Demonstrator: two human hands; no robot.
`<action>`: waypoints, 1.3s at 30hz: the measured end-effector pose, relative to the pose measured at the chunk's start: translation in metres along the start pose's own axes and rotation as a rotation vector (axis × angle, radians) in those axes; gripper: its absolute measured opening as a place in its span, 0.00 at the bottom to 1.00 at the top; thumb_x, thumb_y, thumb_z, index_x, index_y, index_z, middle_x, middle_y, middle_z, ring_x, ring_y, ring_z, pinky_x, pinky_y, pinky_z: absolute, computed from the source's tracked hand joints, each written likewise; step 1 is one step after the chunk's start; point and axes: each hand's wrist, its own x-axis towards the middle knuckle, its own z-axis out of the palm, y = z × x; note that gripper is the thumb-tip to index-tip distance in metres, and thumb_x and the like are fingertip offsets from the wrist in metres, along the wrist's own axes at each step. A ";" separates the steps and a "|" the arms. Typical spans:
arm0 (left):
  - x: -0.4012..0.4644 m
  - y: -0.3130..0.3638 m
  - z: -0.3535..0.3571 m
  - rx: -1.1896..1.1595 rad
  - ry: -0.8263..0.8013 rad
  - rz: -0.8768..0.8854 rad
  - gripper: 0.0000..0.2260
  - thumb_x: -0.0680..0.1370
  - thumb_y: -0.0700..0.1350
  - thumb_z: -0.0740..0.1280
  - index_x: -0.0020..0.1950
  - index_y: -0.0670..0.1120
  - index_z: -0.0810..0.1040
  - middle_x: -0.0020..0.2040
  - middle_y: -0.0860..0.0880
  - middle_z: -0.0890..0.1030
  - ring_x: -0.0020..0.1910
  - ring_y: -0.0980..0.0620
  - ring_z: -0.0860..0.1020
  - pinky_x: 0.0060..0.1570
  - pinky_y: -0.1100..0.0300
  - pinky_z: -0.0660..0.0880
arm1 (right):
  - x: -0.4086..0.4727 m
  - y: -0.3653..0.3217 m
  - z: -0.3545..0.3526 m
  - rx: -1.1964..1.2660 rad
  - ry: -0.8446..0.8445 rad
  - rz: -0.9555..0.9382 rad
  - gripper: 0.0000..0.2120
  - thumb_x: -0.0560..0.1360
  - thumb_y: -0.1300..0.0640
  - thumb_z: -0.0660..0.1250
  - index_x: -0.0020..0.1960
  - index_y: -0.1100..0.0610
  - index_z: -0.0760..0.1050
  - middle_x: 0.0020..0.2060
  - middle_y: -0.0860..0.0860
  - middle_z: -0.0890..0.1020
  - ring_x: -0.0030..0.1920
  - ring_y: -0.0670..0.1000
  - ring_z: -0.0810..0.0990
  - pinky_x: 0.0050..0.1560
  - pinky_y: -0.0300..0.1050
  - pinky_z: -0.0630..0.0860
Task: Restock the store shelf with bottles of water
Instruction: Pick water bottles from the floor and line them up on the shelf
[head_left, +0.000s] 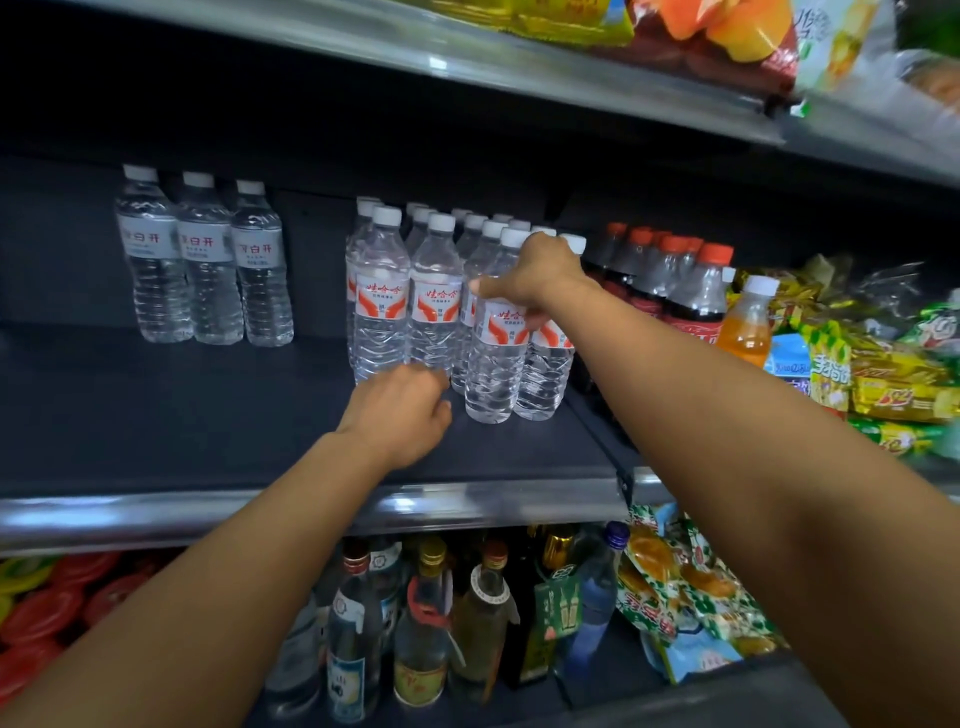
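Currently mid-placement: right hand (540, 273) reaches over the red-labelled water bottles (434, 296) on the dark middle shelf (208, 415), fingers curled round the upper part of a front-row bottle (496, 353), thumb sticking out left. Left hand (402, 415) sits low at the base of the block, fingers loosely curled, holding nothing I can see. Three grey-labelled water bottles (205, 260) stand well apart to the left. Next, probably: square up this bottle, release, then fill the bare shelf in front.
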 end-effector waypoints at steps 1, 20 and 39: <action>-0.001 0.001 0.000 -0.007 0.001 -0.001 0.08 0.80 0.48 0.59 0.52 0.45 0.74 0.56 0.45 0.78 0.54 0.41 0.75 0.44 0.54 0.69 | 0.000 0.000 0.000 0.006 0.005 -0.004 0.23 0.67 0.42 0.76 0.47 0.58 0.72 0.47 0.55 0.81 0.44 0.57 0.83 0.47 0.52 0.82; -0.020 0.022 -0.010 0.032 -0.020 0.020 0.12 0.80 0.48 0.59 0.58 0.44 0.76 0.59 0.45 0.77 0.57 0.42 0.75 0.48 0.53 0.71 | -0.043 0.017 -0.010 -0.083 0.012 -0.135 0.19 0.74 0.48 0.71 0.54 0.59 0.69 0.48 0.55 0.74 0.46 0.54 0.76 0.40 0.45 0.74; -0.192 0.122 0.034 -0.009 -0.218 0.147 0.10 0.78 0.47 0.59 0.54 0.46 0.77 0.54 0.44 0.79 0.53 0.42 0.77 0.43 0.53 0.74 | -0.336 0.161 0.038 -0.346 -0.370 -0.210 0.17 0.76 0.56 0.64 0.63 0.60 0.69 0.58 0.61 0.76 0.58 0.63 0.75 0.52 0.54 0.75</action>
